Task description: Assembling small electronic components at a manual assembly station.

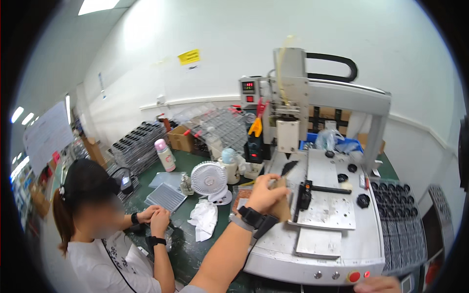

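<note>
My left hand (266, 196) reaches over the left side of the white machine bed (273, 246), its fingers closed round a flat brown piece (281, 202) that looks like card or wood. Just beyond the fingertips is a dark tuft (289, 167); whether it joins the brown piece I cannot tell. To the right of that hand, a black clamp-like fixture (305, 195) with a long black bar sits on the metal plate (334, 213). My right hand (377, 284) shows only partly at the lower edge, by the red buttons (353, 277) on the machine's front. Its fingers are mostly cut off.
The dispensing head (288, 134) hangs over the bed from a gantry (347, 89). Black round parts (363, 200) lie at right, beside filled trays (398, 229). A co-worker (97, 219) sits at left, hands together. A white fan (209, 178) and crumpled tissue (203, 219) stand between us.
</note>
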`<control>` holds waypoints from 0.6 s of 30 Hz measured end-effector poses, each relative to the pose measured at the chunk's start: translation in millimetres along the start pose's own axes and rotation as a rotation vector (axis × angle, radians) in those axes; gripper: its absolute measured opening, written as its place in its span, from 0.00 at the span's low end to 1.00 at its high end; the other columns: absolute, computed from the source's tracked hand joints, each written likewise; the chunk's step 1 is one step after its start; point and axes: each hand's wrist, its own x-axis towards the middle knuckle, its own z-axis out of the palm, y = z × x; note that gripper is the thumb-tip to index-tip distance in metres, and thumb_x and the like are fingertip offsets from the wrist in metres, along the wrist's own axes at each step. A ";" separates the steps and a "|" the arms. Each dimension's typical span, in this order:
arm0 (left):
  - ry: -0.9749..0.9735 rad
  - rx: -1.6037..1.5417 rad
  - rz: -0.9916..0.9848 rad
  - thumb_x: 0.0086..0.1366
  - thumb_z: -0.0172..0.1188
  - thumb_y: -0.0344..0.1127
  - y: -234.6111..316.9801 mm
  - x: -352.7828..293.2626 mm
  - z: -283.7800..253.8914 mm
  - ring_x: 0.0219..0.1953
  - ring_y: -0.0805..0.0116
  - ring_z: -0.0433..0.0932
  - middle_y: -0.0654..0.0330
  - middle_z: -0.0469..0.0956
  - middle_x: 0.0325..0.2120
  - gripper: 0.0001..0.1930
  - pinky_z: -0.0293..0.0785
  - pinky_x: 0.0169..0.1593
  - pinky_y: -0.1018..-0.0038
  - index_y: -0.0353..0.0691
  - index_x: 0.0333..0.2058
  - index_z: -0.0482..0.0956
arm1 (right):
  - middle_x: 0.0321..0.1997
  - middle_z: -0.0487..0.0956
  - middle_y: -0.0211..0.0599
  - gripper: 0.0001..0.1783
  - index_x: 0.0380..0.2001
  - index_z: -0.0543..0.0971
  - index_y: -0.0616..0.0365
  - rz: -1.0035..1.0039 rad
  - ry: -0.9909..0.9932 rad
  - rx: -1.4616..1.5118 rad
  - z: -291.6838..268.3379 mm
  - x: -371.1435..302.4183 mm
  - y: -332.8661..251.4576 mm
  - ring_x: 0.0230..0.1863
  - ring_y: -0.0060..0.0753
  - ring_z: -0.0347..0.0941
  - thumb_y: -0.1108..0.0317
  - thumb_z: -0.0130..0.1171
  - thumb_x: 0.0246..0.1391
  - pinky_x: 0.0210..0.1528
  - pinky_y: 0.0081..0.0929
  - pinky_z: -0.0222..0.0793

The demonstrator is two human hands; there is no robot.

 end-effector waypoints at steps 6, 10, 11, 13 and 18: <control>0.198 0.170 0.104 0.45 0.68 0.37 -5.3 7.2 -18.0 0.46 0.65 0.69 0.54 0.68 0.42 0.26 0.67 0.47 0.72 0.36 0.44 0.72 | 0.31 0.72 0.38 0.06 0.29 0.73 0.57 -0.147 -0.035 0.408 12.6 42.1 -23.8 0.33 0.40 0.71 0.68 0.49 0.56 0.37 0.31 0.67; 0.216 0.347 0.224 0.41 0.68 0.44 5.1 -3.8 -7.2 0.50 0.53 0.65 0.47 0.65 0.47 0.30 0.63 0.54 0.65 0.37 0.43 0.73 | 0.31 0.72 0.38 0.05 0.28 0.73 0.56 -0.220 -0.056 0.346 14.9 37.6 -35.2 0.33 0.40 0.71 0.68 0.50 0.56 0.36 0.30 0.67; 0.224 0.344 0.233 0.41 0.68 0.44 7.4 -6.2 -6.1 0.50 0.53 0.65 0.47 0.65 0.47 0.30 0.63 0.54 0.65 0.37 0.43 0.73 | 0.31 0.72 0.38 0.05 0.28 0.73 0.56 -0.238 -0.067 0.339 16.2 37.6 -37.3 0.32 0.39 0.71 0.68 0.50 0.56 0.36 0.30 0.67; 0.261 0.457 0.192 0.39 0.69 0.46 12.0 -10.4 -3.9 0.53 0.49 0.61 0.46 0.63 0.48 0.30 0.59 0.57 0.61 0.40 0.42 0.73 | 0.30 0.72 0.38 0.05 0.27 0.73 0.56 -0.266 -0.087 0.326 18.2 38.7 -39.2 0.32 0.39 0.71 0.69 0.50 0.55 0.36 0.30 0.67; 0.250 0.567 0.153 0.38 0.66 0.46 17.0 -12.8 -5.5 0.55 0.48 0.58 0.47 0.61 0.50 0.30 0.59 0.57 0.58 0.44 0.44 0.73 | 0.30 0.72 0.37 0.05 0.26 0.72 0.56 -0.314 -0.119 0.308 23.4 42.5 -35.0 0.31 0.39 0.71 0.69 0.51 0.54 0.35 0.29 0.67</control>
